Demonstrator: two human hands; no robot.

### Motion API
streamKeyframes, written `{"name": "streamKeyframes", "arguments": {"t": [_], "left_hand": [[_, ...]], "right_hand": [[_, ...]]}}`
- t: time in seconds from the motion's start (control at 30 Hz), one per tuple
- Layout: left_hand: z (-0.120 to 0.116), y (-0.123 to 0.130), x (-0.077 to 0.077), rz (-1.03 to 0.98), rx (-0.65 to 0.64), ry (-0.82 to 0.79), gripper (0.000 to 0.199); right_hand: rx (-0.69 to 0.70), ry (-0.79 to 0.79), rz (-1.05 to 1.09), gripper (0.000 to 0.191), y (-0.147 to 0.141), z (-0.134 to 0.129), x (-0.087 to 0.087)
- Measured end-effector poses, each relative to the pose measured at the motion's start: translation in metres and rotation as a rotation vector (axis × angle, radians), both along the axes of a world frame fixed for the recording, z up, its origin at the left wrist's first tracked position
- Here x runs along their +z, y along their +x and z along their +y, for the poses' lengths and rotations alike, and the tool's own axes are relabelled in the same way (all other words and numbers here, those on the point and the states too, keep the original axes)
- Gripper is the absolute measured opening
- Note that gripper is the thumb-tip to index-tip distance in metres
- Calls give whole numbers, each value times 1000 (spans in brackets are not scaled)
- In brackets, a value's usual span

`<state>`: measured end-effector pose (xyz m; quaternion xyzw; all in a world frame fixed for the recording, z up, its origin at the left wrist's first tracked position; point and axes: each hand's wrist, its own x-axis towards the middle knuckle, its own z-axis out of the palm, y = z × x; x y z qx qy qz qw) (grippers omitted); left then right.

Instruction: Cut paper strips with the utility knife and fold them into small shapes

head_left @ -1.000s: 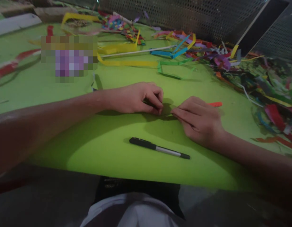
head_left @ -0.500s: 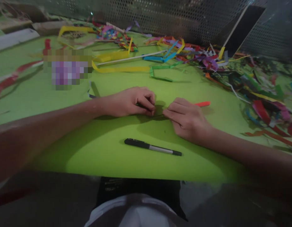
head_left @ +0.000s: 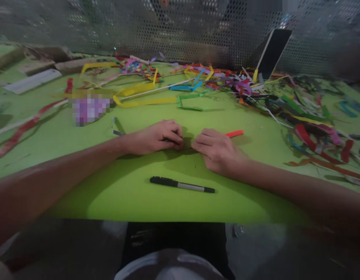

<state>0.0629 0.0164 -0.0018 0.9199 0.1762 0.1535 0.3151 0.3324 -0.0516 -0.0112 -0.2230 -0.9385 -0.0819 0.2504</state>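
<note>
My left hand (head_left: pixel 165 136) rests on the green table (head_left: pixel 116 198) with its fingers curled together in a pinch. Just to its right, my right hand (head_left: pixel 216 149) is closed too, knuckles up. A thin dark line shows between the two sets of fingertips; what they grip is too small to make out. An orange-red ribbed piece (head_left: pixel 235 133) sticks out behind my right hand. Nearer the front edge lies a black and silver pen (head_left: pixel 182 185). A small grey folded strip (head_left: pixel 116 132) is beside my left wrist.
Yellow strips (head_left: pixel 151 102), a green strip (head_left: pixel 191 108) and a thin stick lie beyond my hands. Tangled coloured strips (head_left: pixel 314 116) cover the right side. A dark phone-like slab (head_left: pixel 273 52) leans at the back by a perforated metal panel (head_left: pixel 197 35).
The camera view has tilted up, so more of the back panel shows. Both hands keep nearly the same pose and place on the table.
</note>
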Motion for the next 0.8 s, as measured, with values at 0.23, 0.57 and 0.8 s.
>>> {"name": "streamKeyframes", "arguments": {"t": [0.23, 0.57, 0.8], "left_hand": [[6, 1, -4, -81, -13, -107, 16], [6, 2, -4, -116, 7, -190, 13], [5, 3, -4, -191, 108, -248, 21]], "right_hand": [[-11, 14, 5, 32, 0, 2, -3], [-2, 55, 50, 31, -2, 2, -2], [-19, 43, 20, 31, -1, 1, 1]]}}
